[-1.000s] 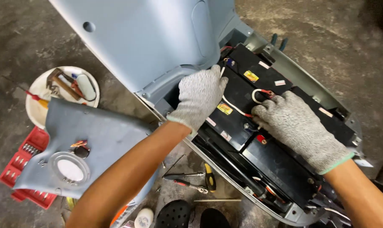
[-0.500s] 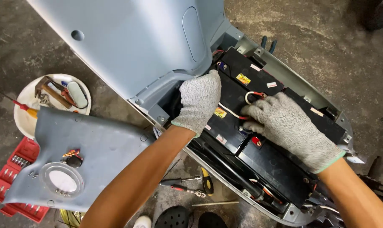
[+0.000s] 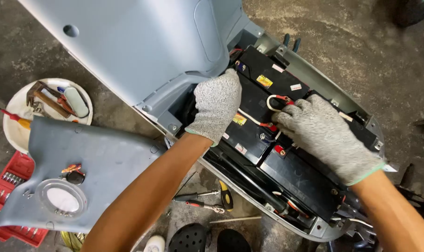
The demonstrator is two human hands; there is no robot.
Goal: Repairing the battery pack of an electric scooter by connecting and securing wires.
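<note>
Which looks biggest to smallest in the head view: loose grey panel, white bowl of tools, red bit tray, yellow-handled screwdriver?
1. loose grey panel
2. white bowl, partly under the panel
3. red bit tray, mostly hidden and cut by the frame edge, so unsure against the bowl
4. yellow-handled screwdriver

Left hand [image 3: 217, 105] slid farther left on batteries [image 3: 263, 121]

Two gloved hands [image 3: 216, 105]; four batteries [image 3: 268, 77].

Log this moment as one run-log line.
left hand: gloved, pressed on black rectangular batteries | right hand: gloved, at white cable with red terminals | pale blue plastic scooter body: open | loose blue-grey panel: on floor
</note>
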